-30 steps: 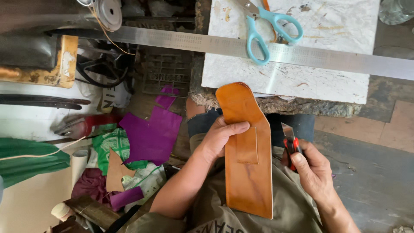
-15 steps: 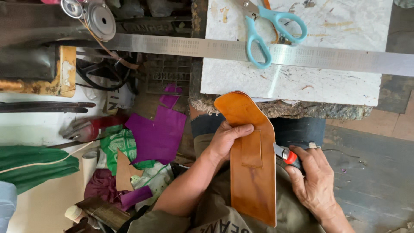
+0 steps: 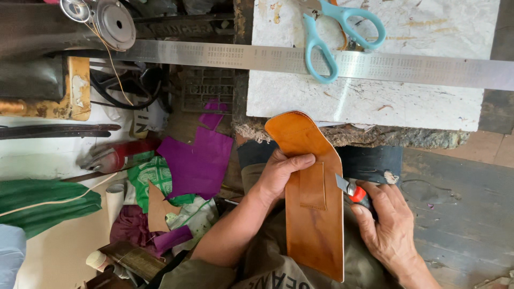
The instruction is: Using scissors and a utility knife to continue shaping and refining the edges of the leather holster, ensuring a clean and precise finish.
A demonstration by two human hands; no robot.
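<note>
A long tan leather piece (image 3: 313, 219) with a rounded top and a stitched strap loop lies over my lap. My left hand (image 3: 278, 174) grips its left edge, thumb across the front just above the loop. My right hand (image 3: 388, 227) holds a utility knife (image 3: 353, 191) with a red and black handle; the blade tip touches the right edge of the leather beside the loop.
A white stone slab (image 3: 375, 101) lies ahead, with teal-handled scissors (image 3: 334, 35) and a long steel ruler (image 3: 417, 67) across it. Purple leather scraps (image 3: 198, 160), green cloth (image 3: 37, 206), a red tool (image 3: 115, 158) and a sewing machine wheel (image 3: 115, 24) crowd the left side.
My right hand has brought the knife inward until its blade meets the leather's right edge. The view has shifted slightly; my left hand keeps its grip.
</note>
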